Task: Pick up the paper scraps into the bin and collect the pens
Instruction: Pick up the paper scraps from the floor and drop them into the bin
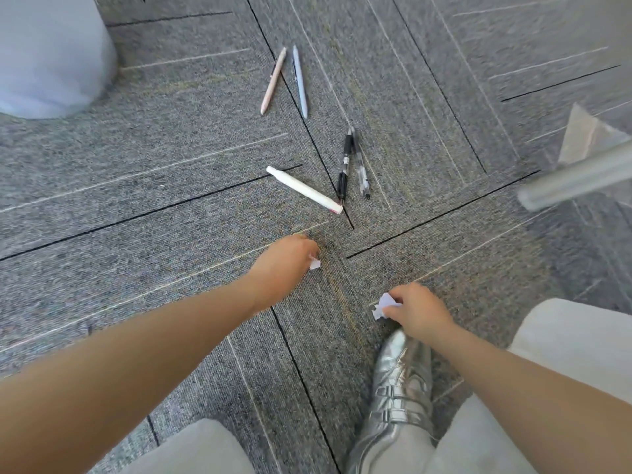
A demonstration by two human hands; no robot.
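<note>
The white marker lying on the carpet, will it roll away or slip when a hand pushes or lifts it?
The white marker looks round and smooth, so a sideways push would probably roll it, though the carpet pile should slow it. It appears stiff and light, so lifting it should be easy. One end lies close to the black pen, which it might nudge.

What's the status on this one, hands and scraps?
Left hand pinches a paper scrap; right hand grips crumpled scraps. Five pens uncollected on carpet. Bin far left. Nothing in the way.
</note>
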